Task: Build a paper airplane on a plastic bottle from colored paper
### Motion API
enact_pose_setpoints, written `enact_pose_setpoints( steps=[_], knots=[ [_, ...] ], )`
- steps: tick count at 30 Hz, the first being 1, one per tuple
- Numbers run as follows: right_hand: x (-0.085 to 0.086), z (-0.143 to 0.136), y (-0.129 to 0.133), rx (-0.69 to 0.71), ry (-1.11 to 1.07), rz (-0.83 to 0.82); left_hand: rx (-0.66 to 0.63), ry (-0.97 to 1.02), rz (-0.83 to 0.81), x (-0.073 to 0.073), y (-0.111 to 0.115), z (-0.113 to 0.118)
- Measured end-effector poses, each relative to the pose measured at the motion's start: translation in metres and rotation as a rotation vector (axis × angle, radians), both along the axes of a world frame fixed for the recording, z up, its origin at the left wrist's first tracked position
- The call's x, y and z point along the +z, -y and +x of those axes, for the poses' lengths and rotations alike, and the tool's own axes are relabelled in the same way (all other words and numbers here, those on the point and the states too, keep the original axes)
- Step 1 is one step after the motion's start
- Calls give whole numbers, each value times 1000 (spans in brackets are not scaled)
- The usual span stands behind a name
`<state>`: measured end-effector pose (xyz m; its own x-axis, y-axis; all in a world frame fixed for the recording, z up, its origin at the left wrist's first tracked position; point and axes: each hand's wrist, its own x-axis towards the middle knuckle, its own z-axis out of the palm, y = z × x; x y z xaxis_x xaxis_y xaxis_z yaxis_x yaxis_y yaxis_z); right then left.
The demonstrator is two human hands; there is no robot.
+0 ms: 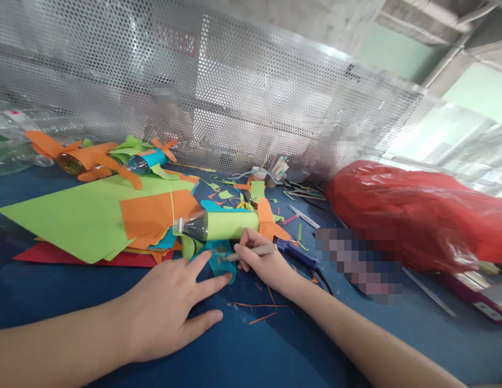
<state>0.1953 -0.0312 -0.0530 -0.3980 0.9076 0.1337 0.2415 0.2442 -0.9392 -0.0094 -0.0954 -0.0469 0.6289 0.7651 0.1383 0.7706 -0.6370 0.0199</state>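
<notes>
My right hand (pixel 256 256) is closed around a pale pen-like stick (pixel 263 249), its tip over a blue paper piece (pixel 226 274) on the table. With fingers spread, my left hand (pixel 181 293) presses the edge of that same paper. Just beyond both hands lies a plastic bottle (pixel 199 226) wrapped in a light-green paper sleeve (pixel 232 224). Orange paper fins (pixel 267 220) stick out at its right end, and a blue fin shows on its far side. To the right of my right hand rests a dark blue glue gun (pixel 297 253) with a cord.
Coloured paper sheets (pixel 84 215) are stacked at left. Behind them sit an orange-wrapped bottle (pixel 97 156) and a blue-wrapped bottle (pixel 151 160). Paper scraps (pixel 224 194) litter the back. A red plastic bag (pixel 412 213) fills the right side; a perforated metal screen (pixel 242 91) stands behind.
</notes>
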Motion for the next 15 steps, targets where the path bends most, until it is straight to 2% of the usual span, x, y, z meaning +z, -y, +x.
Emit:
enact_pose_setpoints(
  steps=[11,15],
  knots=[
    [-4,0,-2,-17,-24,-12,-11,27,17,-2,0,-1],
    [0,0,-2,-70,-72,-2,-9,20,9,-1,0,-1]
  ],
)
